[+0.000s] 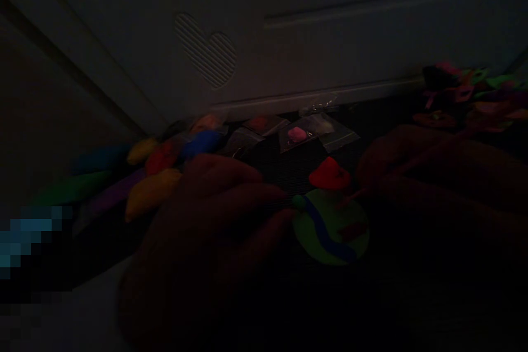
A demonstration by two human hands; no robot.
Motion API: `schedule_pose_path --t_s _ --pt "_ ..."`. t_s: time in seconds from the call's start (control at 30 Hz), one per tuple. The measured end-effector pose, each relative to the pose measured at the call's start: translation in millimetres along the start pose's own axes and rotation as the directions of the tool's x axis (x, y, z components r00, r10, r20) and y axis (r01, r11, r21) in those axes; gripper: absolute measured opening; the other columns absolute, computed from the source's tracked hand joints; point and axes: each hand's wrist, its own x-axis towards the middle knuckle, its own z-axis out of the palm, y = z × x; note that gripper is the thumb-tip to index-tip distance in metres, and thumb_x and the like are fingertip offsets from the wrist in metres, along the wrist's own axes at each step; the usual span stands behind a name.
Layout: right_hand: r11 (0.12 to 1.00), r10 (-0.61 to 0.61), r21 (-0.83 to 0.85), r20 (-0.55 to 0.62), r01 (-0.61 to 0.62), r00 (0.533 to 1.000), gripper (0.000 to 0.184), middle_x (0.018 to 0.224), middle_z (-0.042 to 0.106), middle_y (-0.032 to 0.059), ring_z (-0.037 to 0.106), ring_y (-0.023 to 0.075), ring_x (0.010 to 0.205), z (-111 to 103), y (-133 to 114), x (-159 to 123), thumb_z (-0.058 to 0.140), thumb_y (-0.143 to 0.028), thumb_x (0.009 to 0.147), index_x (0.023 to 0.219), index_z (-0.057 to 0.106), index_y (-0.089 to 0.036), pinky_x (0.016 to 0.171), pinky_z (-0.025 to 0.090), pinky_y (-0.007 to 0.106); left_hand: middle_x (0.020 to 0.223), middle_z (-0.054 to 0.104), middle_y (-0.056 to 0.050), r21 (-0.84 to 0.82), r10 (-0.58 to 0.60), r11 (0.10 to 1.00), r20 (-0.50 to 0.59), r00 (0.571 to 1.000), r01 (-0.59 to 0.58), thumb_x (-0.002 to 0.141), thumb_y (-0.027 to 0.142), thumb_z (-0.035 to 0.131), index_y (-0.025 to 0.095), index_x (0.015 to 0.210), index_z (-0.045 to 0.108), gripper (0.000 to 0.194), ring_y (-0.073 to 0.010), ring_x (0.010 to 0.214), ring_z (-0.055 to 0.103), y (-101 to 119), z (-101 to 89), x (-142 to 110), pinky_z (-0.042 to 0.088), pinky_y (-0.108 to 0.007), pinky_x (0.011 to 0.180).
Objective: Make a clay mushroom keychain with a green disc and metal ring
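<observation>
In dim light, a flat green clay disc (307, 234) lies on the dark table. A wavy blue strip (324, 231) runs across it, and a dark red patch (352, 231) sits at its right. A red cone-shaped clay piece (329, 174) is at its far edge, with a small green lump (299, 202) at the left. My left hand (214, 214) has thumb and index finger at the disc's left edge, steadying it. Pinched in my right hand (400, 170) is a thin pink modelling tool (433, 151), its tip pointing to just below the red piece.
Several coloured clay packs, such as a yellow pack (150, 192) and a blue pack (202, 144), lie to the left. Small clear bags, one with pink clay (297, 134), lie behind. Colourful pieces (462, 88) are heaped at the back right. A pale panel with a heart (208, 55) stands behind.
</observation>
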Motion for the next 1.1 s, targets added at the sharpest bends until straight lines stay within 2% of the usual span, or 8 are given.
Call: schedule_pose_path --t_s 0.1,0.2,0.4,0.77,0.97,1.1 --pt "0.999 -0.027 0.044 0.025 0.025 0.999 0.009 0.072 0.06 -0.0064 0.056 0.0075 0.059 -1.0 1.4 1.6 0.048 -0.031 0.085 0.085 0.057 -0.028 0.047 0.043 0.016 0.083 0.057 -0.001 0.018 0.005 1.0 -0.007 1.0 -0.004 0.076 0.033 0.059 0.026 0.085 0.067 0.014 -0.0175 0.081 0.052 0.3 0.9 6.3 0.044 -0.036 0.073" --pt "0.996 -0.043 0.086 0.046 0.039 0.998 0.009 0.067 0.059 -0.0068 0.053 0.006 0.053 -1.8 3.1 3.0 0.049 -0.03 0.085 0.083 0.057 -0.027 0.04 0.038 0.017 0.08 0.057 -0.001 -0.005 -0.049 0.999 0.032 0.998 0.049 0.076 0.032 0.059 0.025 0.086 0.069 0.016 -0.0167 0.079 0.054 5.9 0.6 9.4 0.046 -0.034 0.071" --pt "0.993 -0.077 0.088 0.044 0.073 0.996 0.011 0.067 0.059 -0.0085 0.054 0.0052 0.056 -2.1 3.2 4.0 0.048 -0.026 0.086 0.079 0.056 -0.024 0.058 0.045 0.018 0.08 0.058 0.0 0.069 -0.04 0.997 0.047 0.998 0.037 0.074 0.03 0.062 0.026 0.085 0.07 0.015 -0.0146 0.077 0.054 11.7 -1.8 9.7 0.045 -0.03 0.072" --pt "0.994 -0.066 0.095 0.102 0.057 0.993 0.01 0.067 0.06 -0.0075 0.055 0.0056 0.055 -1.6 5.0 5.4 0.048 -0.025 0.085 0.08 0.057 -0.022 0.047 0.041 0.016 0.08 0.058 0.0 0.061 -0.025 0.998 0.043 0.999 0.022 0.074 0.03 0.062 0.024 0.082 0.07 0.013 -0.0151 0.078 0.053 11.2 0.2 10.7 0.045 -0.029 0.072" --pt "0.994 -0.062 0.089 0.056 0.057 0.997 0.011 0.071 0.06 -0.0072 0.057 0.0058 0.059 2.1 2.5 3.4 0.047 -0.026 0.087 0.082 0.057 -0.024 0.053 0.044 0.017 0.086 0.056 0.0 0.086 -0.012 0.996 0.034 0.999 0.009 0.074 0.029 0.062 0.026 0.092 0.066 0.019 -0.015 0.082 0.052 11.7 0.2 7.1 0.044 -0.029 0.073" --pt "0.998 -0.064 -0.012 -0.037 0.064 0.997 0.018 0.077 0.062 -0.0045 0.059 0.0092 0.063 -18.3 -0.6 11.9 0.042 -0.029 0.088 0.081 0.057 -0.026 0.053 0.044 0.022 0.092 0.054 -0.002 0.072 0.067 0.995 -0.04 0.997 -0.064 0.075 0.021 0.057 0.023 0.1 0.06 0.025 -0.017 0.089 0.049 16.9 2.1 -0.5 0.042 -0.032 0.078"
